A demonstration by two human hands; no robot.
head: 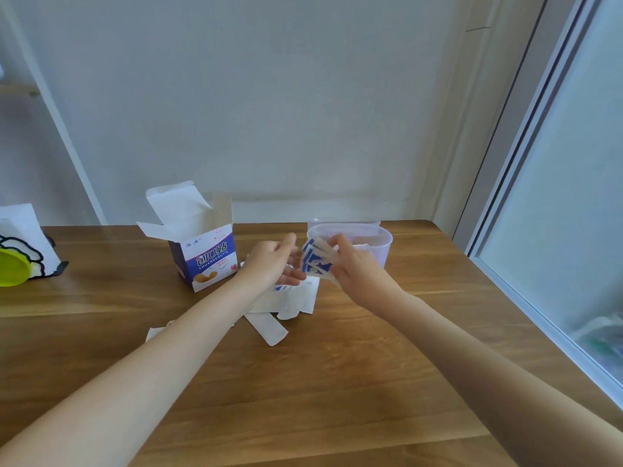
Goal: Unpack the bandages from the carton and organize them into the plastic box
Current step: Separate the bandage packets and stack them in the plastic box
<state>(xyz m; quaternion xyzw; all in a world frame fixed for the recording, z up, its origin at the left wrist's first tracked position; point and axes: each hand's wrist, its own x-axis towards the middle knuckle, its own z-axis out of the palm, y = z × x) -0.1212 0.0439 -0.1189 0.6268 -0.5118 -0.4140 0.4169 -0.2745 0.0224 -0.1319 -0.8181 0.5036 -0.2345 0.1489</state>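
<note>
Forearms reach in from the near edge over a wooden table (337, 382), bare to the wrist, and meet near the middle of it. Nearest of the task's things are the loose bandages (269, 326), white paper strips lying flat in a scattered overlapping heap on the table, below and a little to the near side of both hands; one strip pokes out toward the viewer, another lies partly under the left forearm.

Above that heap the right hand (354, 267) pinches a fanned bundle of bandages (315, 259), thumb and fingers curled round their right ends so the blue-and-white printed faces spread out to the left. The left hand (274, 261) is just left of the bundle, fingers loosely extended and relaxed, tips near the fan's edge; whether they actually touch the strips cannot be told, and it holds nothing that shows.

Directly behind the right hand, partly hidden by it and the fan, stands the plastic box (381, 244), translucent and open-topped, with what looks like its lid leaning at the back. White strips seem to lie inside, though the wall is too cloudy to be sure.

Left of the left hand and slightly farther back stands the carton (209, 261), upright, blue and white with printed lettering, its top flaps wide open.

Far off to the left, at the table's edge, sits a white holder with a yellow-green round thing (11, 267). A pale wall (269, 112) closes the back.
</note>
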